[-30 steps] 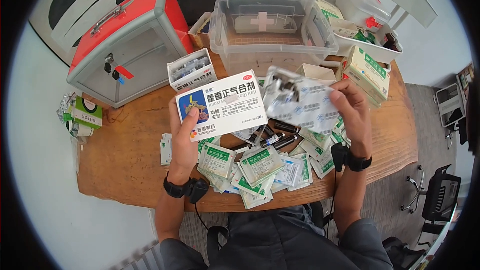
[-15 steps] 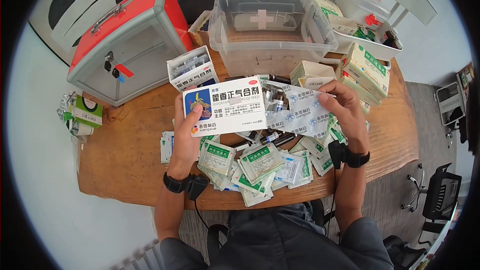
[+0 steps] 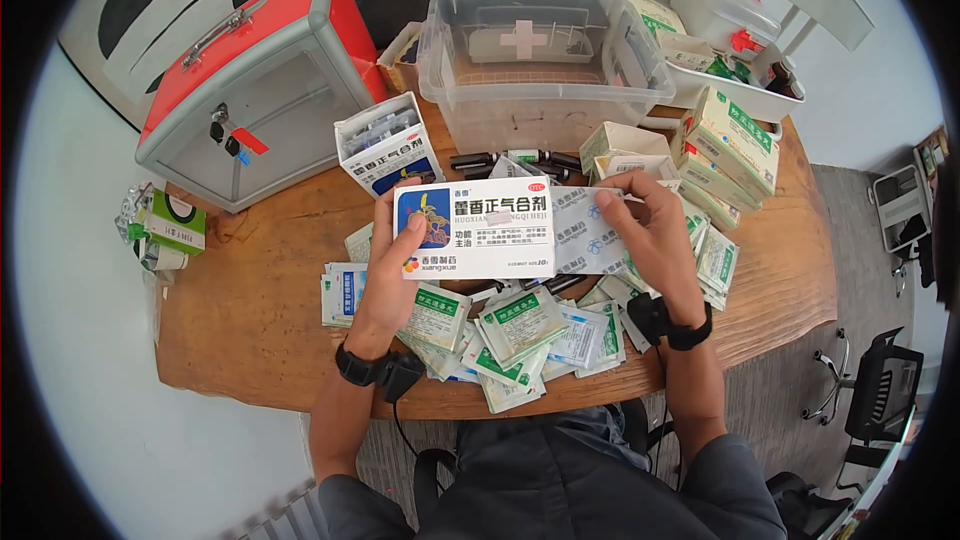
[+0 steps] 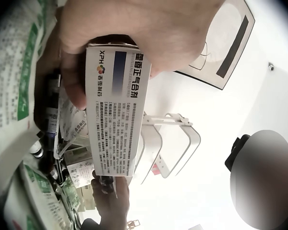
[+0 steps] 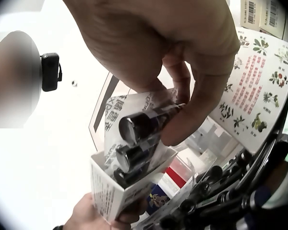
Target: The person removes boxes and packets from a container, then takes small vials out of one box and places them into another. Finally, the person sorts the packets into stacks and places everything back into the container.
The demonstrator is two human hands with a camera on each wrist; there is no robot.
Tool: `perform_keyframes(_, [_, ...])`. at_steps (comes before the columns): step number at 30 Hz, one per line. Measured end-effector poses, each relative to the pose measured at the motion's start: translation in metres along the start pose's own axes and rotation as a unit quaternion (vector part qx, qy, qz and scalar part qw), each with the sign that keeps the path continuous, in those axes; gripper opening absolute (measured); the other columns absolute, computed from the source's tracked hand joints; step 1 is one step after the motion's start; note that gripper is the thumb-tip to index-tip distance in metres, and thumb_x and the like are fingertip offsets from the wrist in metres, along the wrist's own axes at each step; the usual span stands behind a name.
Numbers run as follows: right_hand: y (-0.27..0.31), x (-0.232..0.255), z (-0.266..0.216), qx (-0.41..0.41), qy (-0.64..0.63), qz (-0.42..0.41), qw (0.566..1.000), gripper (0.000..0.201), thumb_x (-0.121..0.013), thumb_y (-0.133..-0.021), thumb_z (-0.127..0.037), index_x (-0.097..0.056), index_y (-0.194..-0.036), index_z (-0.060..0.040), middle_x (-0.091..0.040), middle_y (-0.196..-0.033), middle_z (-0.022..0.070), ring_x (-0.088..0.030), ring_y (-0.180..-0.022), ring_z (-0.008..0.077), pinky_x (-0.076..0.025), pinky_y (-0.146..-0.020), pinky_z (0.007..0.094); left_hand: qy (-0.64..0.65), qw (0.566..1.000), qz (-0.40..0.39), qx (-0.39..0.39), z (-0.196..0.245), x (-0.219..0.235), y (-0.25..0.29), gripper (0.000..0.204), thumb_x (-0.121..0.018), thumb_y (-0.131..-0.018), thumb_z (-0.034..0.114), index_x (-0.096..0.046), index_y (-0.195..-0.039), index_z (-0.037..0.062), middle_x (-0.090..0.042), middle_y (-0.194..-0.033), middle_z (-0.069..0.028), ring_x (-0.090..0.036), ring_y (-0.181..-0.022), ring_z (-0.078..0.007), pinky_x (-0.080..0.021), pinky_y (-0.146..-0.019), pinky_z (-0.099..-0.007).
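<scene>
My left hand (image 3: 388, 275) grips a white medicine box (image 3: 490, 255) by its left end, thumb across the printed front. My right hand (image 3: 655, 240) pinches a foil-backed blister pack (image 3: 590, 230) of small dark vials (image 5: 134, 128). In the right wrist view the pack sits partly inside the box's open end, vial caps sticking out. The left wrist view shows the box's printed narrow side, with the fingers wrapped round it. Below both hands lie loose dark vials and a heap of green-and-white sachets (image 3: 520, 325).
An open box of the same brand (image 3: 385, 145) stands behind my left hand. Further back are a clear plastic bin (image 3: 545, 120) and a red-and-grey first-aid case (image 3: 270, 90). Cream-and-green cartons (image 3: 735, 145) and a white tray (image 3: 740, 90) occupy the right side.
The blister pack has moved left and into the open end of the box, so less of it shows. The box has shifted slightly right and down.
</scene>
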State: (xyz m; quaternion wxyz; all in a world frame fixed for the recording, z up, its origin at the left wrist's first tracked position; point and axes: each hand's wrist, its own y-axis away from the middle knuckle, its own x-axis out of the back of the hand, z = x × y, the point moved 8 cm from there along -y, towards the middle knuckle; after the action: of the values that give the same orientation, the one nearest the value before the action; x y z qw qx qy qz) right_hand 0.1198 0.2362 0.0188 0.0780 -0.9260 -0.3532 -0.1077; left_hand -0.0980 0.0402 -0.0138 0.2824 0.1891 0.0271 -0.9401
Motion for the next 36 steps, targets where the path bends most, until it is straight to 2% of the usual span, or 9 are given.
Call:
perform_keyframes(8, [0.01,-0.031,-0.011,0.043,-0.017,-0.018,0.999,0.032,-0.069,-0.106,-0.02,-0.066,-0.126,0.0046,-0.078,-0.103,0.0155,-0.074,-0.088,0.0151,-0.06,-0.071,0.0294,0.017,1.0,-0.017,0.0,-0.001,-0.002,0.002,0.05,-0.055,-0.11,0.026,-0.038,-0.154,0.0081,-0.06,-0.137,-0.0102,-0.062,-0.126,-0.019,-0.051,-0.108,-0.0345])
perform_keyframes(13, [0.008,-0.03,-0.007,0.044,-0.09,-0.028,0.995,0.032,-0.065,-0.108,-0.019,-0.065,-0.129,0.0051,-0.076,-0.116,0.0169,-0.075,-0.096,0.0185,-0.062,-0.072,0.0327,0.014,0.999,0.004,-0.036,0.034,0.016,0.002,0.048,-0.054,-0.11,0.026,-0.042,-0.152,0.0062,-0.062,-0.135,-0.0119,-0.063,-0.125,-0.0201,-0.052,-0.107,-0.0366])
perform_keyframes(14, [0.007,-0.03,-0.005,0.045,-0.082,-0.023,0.995,0.032,-0.066,-0.107,-0.017,-0.064,-0.13,0.0045,-0.075,-0.117,0.0168,-0.076,-0.096,0.0211,-0.062,-0.073,0.0335,0.028,0.999,0.011,-0.037,0.041,0.022,0.003,0.049,-0.05,-0.111,0.025,-0.045,-0.154,0.003,-0.061,-0.143,-0.0136,-0.06,-0.134,-0.0247,-0.046,-0.114,-0.041])
perform_keyframes(19, [0.004,-0.04,-0.013,0.115,0.057,-0.044,0.991,0.037,-0.072,-0.1,-0.012,-0.064,-0.133,0.0025,-0.071,-0.125,0.0207,-0.075,-0.104,0.0339,-0.061,-0.084,0.0396,0.086,0.996,0.019,-0.027,0.041,0.041,0.005,0.052,-0.05,-0.11,0.025,-0.042,-0.157,0.0029,-0.062,-0.146,-0.0138,-0.06,-0.134,-0.0264,-0.047,-0.114,-0.0419])
perform_keyframes(21, [0.009,-0.053,-0.027,0.25,0.221,-0.05,0.941,0.049,-0.076,-0.097,-0.013,-0.06,-0.141,0.0004,-0.062,-0.142,0.0239,-0.066,-0.123,0.0371,-0.056,-0.102,0.0425,0.072,0.997,0.025,-0.031,0.039,0.033,0.004,0.043,-0.052,-0.109,0.028,-0.048,-0.146,0.0067,-0.068,-0.127,-0.0109,-0.072,-0.108,-0.0208,-0.063,-0.076,-0.0372])
perform_keyframes(22, [0.009,-0.057,-0.027,0.252,0.222,-0.052,0.94,0.049,-0.076,-0.097,-0.013,-0.06,-0.141,0.0004,-0.062,-0.142,0.0239,-0.066,-0.123,0.0371,-0.056,-0.102,0.0425,0.062,0.998,0.014,-0.026,0.039,0.031,0.005,0.042,-0.052,-0.109,0.028,-0.049,-0.145,0.0067,-0.069,-0.125,-0.0107,-0.073,-0.103,-0.0199,-0.062,-0.065,-0.036])
perform_keyframes(24, [0.008,-0.066,-0.024,0.231,0.238,-0.057,0.942,0.05,-0.077,-0.093,-0.012,-0.061,-0.138,0.0017,-0.053,-0.151,0.0284,-0.053,-0.135,0.0469,-0.045,-0.114,0.0499,0.06,0.998,0.002,-0.023,0.037,0.032,0.006,0.042,-0.051,-0.109,0.028,-0.049,-0.145,0.0066,-0.069,-0.125,-0.011,-0.073,-0.103,-0.0198,-0.063,-0.066,-0.0361])
perform_keyframes(28, [0.002,-0.078,-0.02,0.243,0.302,-0.059,0.92,0.061,-0.078,-0.093,-0.016,-0.054,-0.145,0.0044,-0.048,-0.152,0.0341,-0.053,-0.132,0.05,-0.046,-0.113,0.0504,0.031,0.999,0.013,-0.017,0.03,0.039,0.009,0.044,-0.05,-0.11,0.029,-0.048,-0.148,0.007,-0.069,-0.129,-0.012,-0.073,-0.105,-0.0211,-0.062,-0.072,-0.0368])
perform_keyframes(36, [-0.026,-0.091,-0.012,0.142,0.356,-0.066,0.921,0.079,-0.083,-0.09,-0.023,-0.044,-0.15,0.0095,-0.057,-0.139,0.0314,-0.055,-0.13,0.0478,-0.047,-0.11,0.0483,0.009,0.999,0.039,-0.02,0.029,0.05,0.02,0.039,-0.051,-0.109,0.029,-0.05,-0.142,0.0085,-0.071,-0.119,-0.0106,-0.074,-0.093,-0.0199,-0.06,-0.061,-0.0353])
